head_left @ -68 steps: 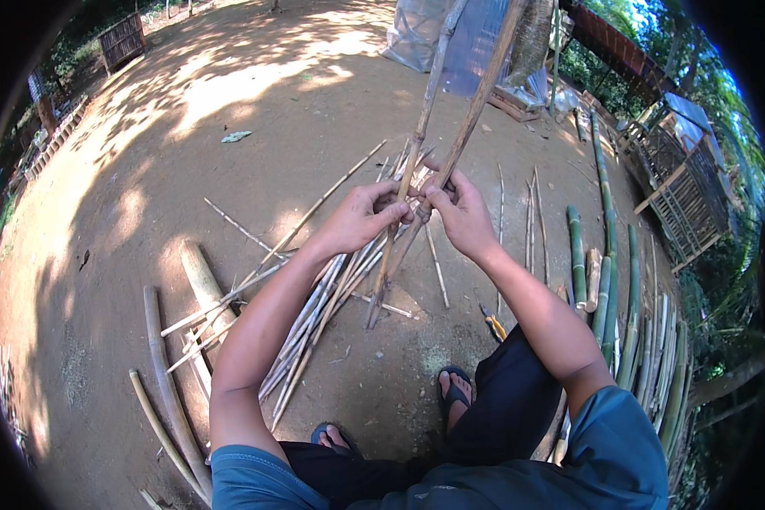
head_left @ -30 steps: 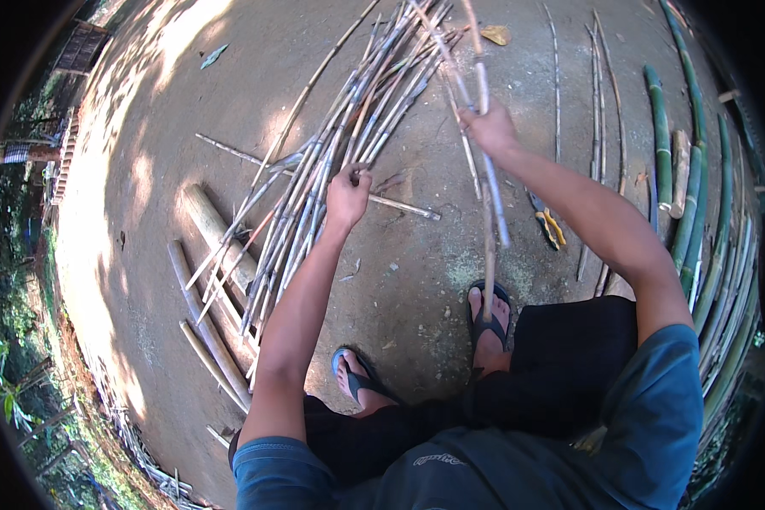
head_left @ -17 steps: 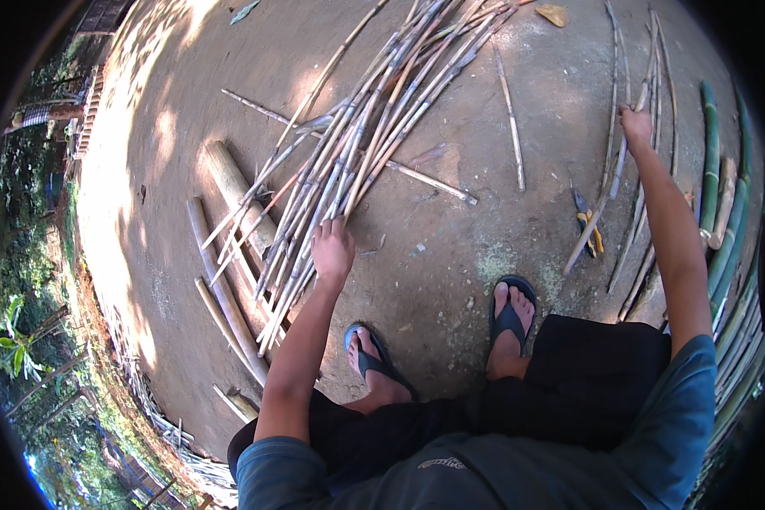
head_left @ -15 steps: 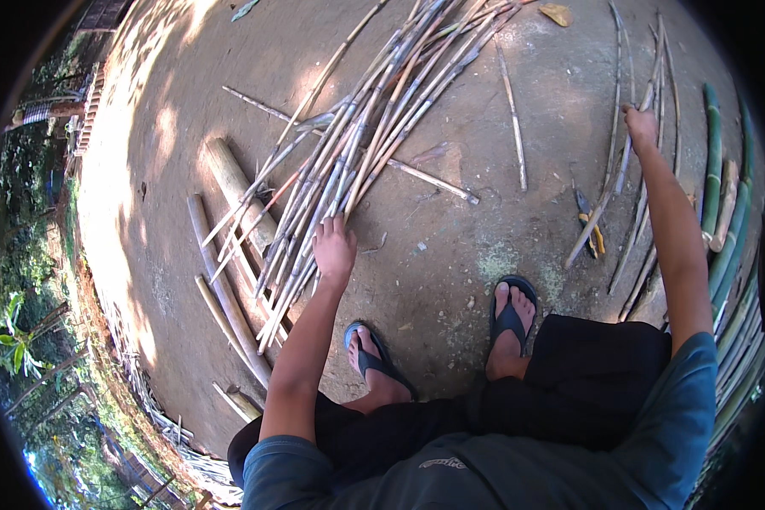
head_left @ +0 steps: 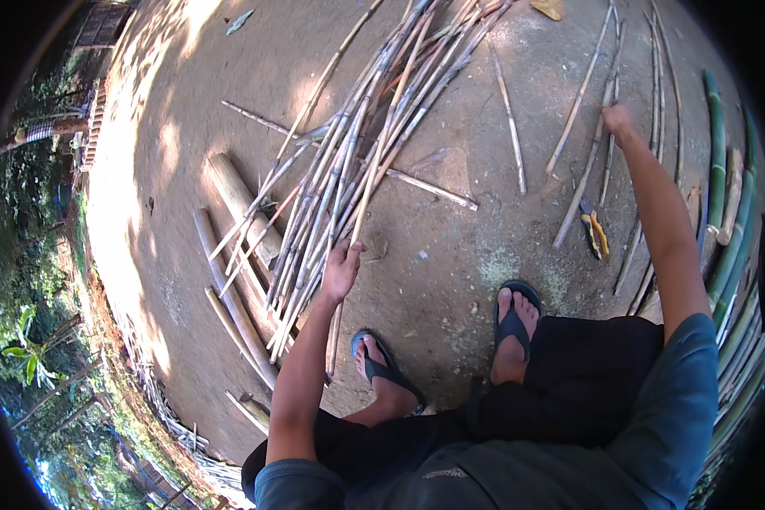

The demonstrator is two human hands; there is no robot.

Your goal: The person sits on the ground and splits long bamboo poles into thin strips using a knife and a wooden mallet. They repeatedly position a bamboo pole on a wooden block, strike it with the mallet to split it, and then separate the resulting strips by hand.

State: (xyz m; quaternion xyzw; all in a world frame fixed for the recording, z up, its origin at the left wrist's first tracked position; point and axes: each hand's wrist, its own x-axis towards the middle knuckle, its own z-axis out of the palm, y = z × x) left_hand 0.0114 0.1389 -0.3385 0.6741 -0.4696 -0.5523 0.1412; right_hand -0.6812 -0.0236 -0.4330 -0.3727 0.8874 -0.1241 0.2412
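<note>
A heap of thin, jointed bamboo sticks (head_left: 367,136) lies slanted across the dirt left of centre. At its near end my left hand (head_left: 342,270) is closed around one bamboo stick (head_left: 335,342), whose lower end sticks out below my fist. On the right, my right hand (head_left: 619,123) grips another bamboo stick (head_left: 576,200) that slopes down toward a pair of pliers (head_left: 595,231) with yellow-and-black handles. Several more thin sticks (head_left: 656,93) lie beside that hand.
Thick bamboo pieces (head_left: 242,191) lie under and beside the heap. Green bamboo poles (head_left: 716,161) line the right side. My feet in dark flip-flops (head_left: 518,319) stand between. A loose stick (head_left: 508,115) and a dry leaf (head_left: 550,8) lie beyond.
My left hand has turned and shifted slightly right and down, now with one stick pulled toward me. My right hand has moved left, and sticks there are spread farther apart.
</note>
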